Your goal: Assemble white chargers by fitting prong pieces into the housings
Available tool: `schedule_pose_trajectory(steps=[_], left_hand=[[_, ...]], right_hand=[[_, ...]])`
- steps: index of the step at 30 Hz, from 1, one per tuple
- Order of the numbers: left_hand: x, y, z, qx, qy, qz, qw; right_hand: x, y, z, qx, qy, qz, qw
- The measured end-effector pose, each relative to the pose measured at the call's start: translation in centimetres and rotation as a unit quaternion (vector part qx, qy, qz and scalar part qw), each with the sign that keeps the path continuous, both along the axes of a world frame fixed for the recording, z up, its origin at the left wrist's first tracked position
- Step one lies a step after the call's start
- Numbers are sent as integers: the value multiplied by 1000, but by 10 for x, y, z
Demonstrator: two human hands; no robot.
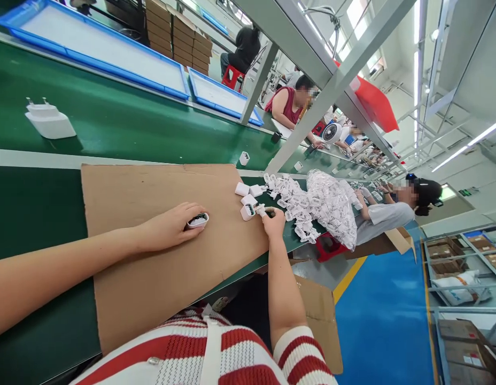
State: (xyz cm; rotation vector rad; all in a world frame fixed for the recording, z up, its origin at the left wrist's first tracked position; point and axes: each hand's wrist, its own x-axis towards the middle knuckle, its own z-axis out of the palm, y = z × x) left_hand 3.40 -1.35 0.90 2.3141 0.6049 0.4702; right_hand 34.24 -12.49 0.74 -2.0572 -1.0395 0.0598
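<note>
Your left hand (pixel 173 224) rests on a sheet of brown cardboard (pixel 152 256) laid over the green conveyor table (pixel 111 117). Its fingers are curled closed around a small white charger shell (pixel 199 220), which shows its dark open side and sits just at your fingertips, near the middle of the view. Your right hand (pixel 274 220) lies at about three o'clock from the left, at the cardboard's edge, fingers pinched on a small white part (pixel 261 210). The two hands are well apart. Just beyond the right hand, toward twelve o'clock, a few loose white shells (pixel 248 199) lie on the cardboard. At two o'clock from that hand, a heap of white parts (pixel 296 206) spreads beside a clear bag (pixel 332 206) full of them. Far off at ten o'clock, a finished white plug adapter (pixel 49 120) lies alone on the belt. Blue trays (pixel 95 45) line the far side, where other people sit working.
</note>
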Motion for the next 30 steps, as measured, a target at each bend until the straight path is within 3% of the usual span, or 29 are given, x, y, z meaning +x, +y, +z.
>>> schedule_pose_trajectory(steps=[4, 8, 12, 16, 21, 25, 28, 30], left_hand=[[-1, -2, -1, -90, -24, 19, 995], [1, -2, -2, -136, -26, 35, 990], [3, 1, -6, -112, -65, 10, 992], [0, 3, -8, -99, -92, -18, 991], [-2, 4, -9, -132, -113, -10, 985], [-1, 6, -10, -135, -124, -3, 983], [-1, 7, -10, -121, -128, -3, 984], [-1, 8, -10, -124, -130, -4, 984]], right_hand=[[-21, -7, 16, 60, 69, -7, 996], [-62, -16, 41, 124, 224, 119, 959], [-101, -14, 56, 44, 294, 233, 926], [-113, -3, 54, 24, 303, 293, 906], [-116, 5, 49, 36, 232, 305, 923], [-126, 7, 57, -9, 39, 311, 950], [-133, 11, 63, -90, -113, 360, 921], [-136, 13, 66, -120, -141, 379, 907]])
